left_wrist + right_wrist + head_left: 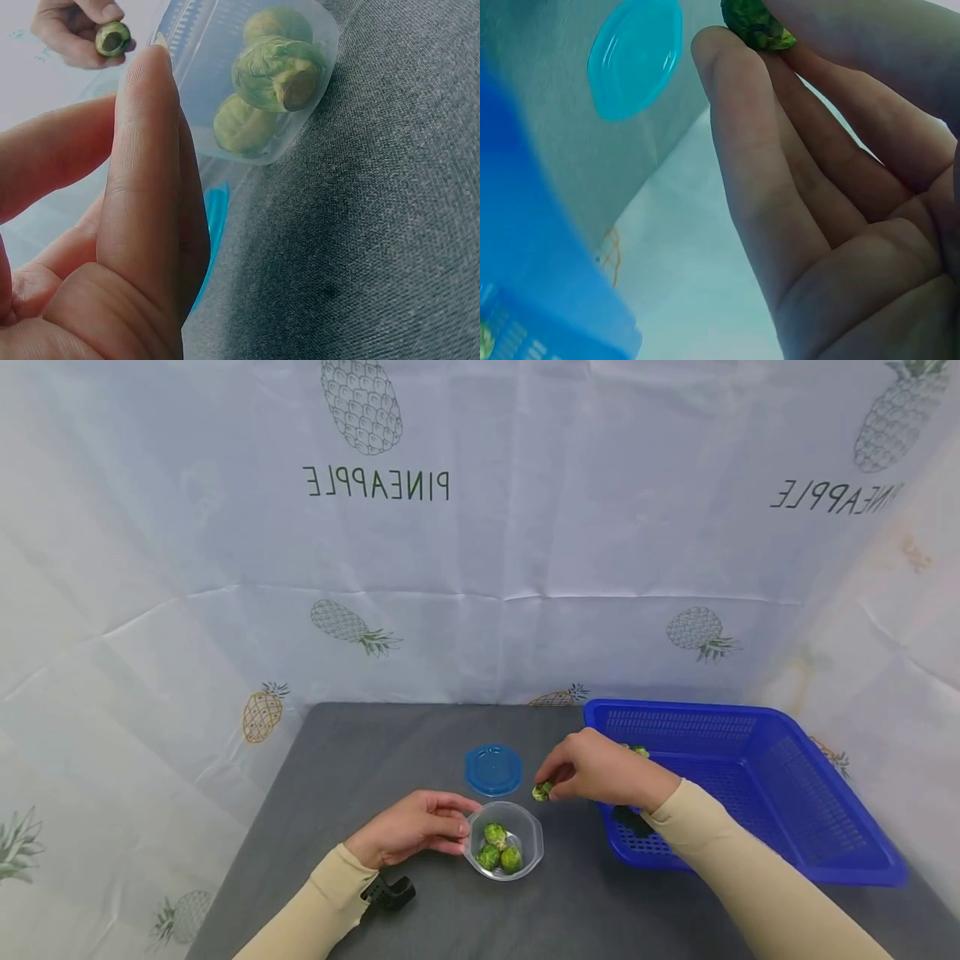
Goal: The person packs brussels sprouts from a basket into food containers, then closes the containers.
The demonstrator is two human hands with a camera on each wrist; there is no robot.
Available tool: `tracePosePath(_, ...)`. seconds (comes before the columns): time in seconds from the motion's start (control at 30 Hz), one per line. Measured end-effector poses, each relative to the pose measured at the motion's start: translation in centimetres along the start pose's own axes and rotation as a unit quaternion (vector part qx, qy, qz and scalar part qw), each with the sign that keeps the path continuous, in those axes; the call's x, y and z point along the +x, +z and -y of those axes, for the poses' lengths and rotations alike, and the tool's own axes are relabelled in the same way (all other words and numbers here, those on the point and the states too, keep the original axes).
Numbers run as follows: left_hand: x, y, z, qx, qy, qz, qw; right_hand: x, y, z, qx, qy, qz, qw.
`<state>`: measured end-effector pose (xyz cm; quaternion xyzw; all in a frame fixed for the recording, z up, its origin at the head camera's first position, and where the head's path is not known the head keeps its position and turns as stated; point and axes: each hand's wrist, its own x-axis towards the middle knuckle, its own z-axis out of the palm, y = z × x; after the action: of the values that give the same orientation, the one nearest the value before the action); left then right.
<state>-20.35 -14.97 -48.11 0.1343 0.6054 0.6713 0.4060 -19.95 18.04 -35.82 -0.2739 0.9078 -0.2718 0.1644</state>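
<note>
A clear plastic container [536, 845] stands on the table with three Brussels sprouts [495, 835] inside, seen through its wall in the left wrist view. My left hand [420, 827] steadies it at the left side, its fingertips and thumb at the rim. Between thumb and fingertips of my right hand [600, 770] is another Brussels sprout [541, 792], held above the table to the right of the container. Its pale cut stem end [112, 40] shows in the left wrist view. Behind the container lies a blue lid [493, 770].
A large blue plastic basket [795, 810] fills the right side of the table, with more Brussels sprouts [639, 750] at its left end, partly hidden by my right hand. A pineapple-print curtain [525, 543] hangs behind the grey table [360, 760].
</note>
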Motion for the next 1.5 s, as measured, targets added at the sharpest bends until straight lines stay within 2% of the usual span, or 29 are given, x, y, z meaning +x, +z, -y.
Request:
tracePosePath(0.27, 0.1, 0.0, -0.2, 0.008, -0.003, -0.003, 1.0, 1.3, 2.2, 1.6, -0.012, -0.036, 0.026, 0.9989)
tracePosePath(0.57, 0.2, 0.0, -0.2, 0.011, -0.002, 0.003, 0.9999, 2.1, 4.2, 2.1, -0.072, -0.046, 0.045, 0.9953)
tracePosePath(0.87, 0.3, -0.1, -0.2, 0.014, -0.001, 0.005, 0.9999, 2.4, 5.0, 2.5, -0.115, -0.069, 0.044, 0.9899)
tracePosePath(1.1, 0.3, 0.0, -0.4, 0.018, 0.001, 0.01, 0.9998, 2.4, 5.3, 2.7, -0.14, -0.064, 0.042, 0.9872)
tracePosePath(1.3, 0.2, 0.0, -0.3, 0.024, 0.004, 0.012, 0.9996, 1.8, 4.3, 2.6, -0.112, -0.052, 0.037, 0.9917)
tracePosePath(1.5, 0.0, 0.1, 0.1, 0.019, -0.001, -0.003, 0.9998, -0.1, 0.5, 0.7, -0.07, -0.039, -0.02, 0.9966)
